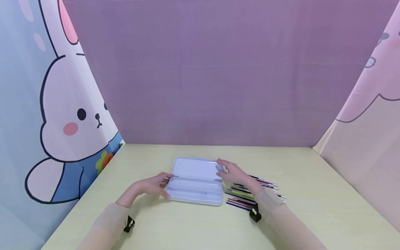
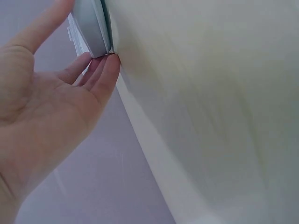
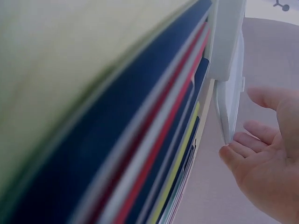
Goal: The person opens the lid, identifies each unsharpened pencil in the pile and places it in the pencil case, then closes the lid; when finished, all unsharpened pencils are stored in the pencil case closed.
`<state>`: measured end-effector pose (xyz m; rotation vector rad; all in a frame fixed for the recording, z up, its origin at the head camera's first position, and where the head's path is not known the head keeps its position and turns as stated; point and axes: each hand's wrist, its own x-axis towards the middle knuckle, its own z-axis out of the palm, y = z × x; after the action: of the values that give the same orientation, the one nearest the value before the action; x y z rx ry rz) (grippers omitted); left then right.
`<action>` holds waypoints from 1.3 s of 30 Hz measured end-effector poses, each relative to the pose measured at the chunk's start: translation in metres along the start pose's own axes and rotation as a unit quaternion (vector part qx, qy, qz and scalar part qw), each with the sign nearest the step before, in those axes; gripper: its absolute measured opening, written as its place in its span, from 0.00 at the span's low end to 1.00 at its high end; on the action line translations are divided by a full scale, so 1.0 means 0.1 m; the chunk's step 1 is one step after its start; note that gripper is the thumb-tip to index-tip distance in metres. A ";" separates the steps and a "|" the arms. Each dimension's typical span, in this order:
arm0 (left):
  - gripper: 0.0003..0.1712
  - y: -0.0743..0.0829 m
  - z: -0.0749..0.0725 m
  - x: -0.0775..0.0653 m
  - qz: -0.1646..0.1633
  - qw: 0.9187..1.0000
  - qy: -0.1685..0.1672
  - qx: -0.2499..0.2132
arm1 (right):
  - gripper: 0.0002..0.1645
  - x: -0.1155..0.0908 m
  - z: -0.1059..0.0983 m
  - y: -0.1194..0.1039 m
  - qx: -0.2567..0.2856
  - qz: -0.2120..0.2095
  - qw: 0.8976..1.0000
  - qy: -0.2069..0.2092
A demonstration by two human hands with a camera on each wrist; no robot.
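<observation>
A white plastic pencil case (image 1: 194, 200) lies unfolded on the table, its lid (image 1: 197, 168) laid back behind the tray. The tray has long compartments with nothing in them. My left hand (image 1: 153, 184) holds the case's left end, thumb toward the front corner and fingers near the hinge. In the left wrist view, the fingertips (image 2: 112, 63) press at the case's end close to the tabletop. At the lid's right edge is my right hand (image 1: 234, 173), fingers spread and loosely bent. The right wrist view has its fingertips (image 3: 226, 154) right at the lid's edge, thumb held apart.
Several pencils (image 1: 240, 194), dark, red and one yellow-green, lie in a loose pile right of the case, partly under my right forearm. A purple cloth (image 1: 218, 76) hangs behind the table, with cartoon-printed curtains (image 1: 72, 104) at both sides.
</observation>
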<state>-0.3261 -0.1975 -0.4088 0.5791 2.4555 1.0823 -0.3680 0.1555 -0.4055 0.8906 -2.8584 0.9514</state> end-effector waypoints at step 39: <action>0.49 0.02 0.10 0.08 0.031 0.997 0.059 0.050 | 0.22 -0.45 -0.56 0.29 0.005 -0.008 0.997 0.077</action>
<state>-0.3273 -0.1862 -0.4146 0.6422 2.6227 1.0482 -0.3551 0.2287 -0.3837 0.8023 -2.7162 0.9863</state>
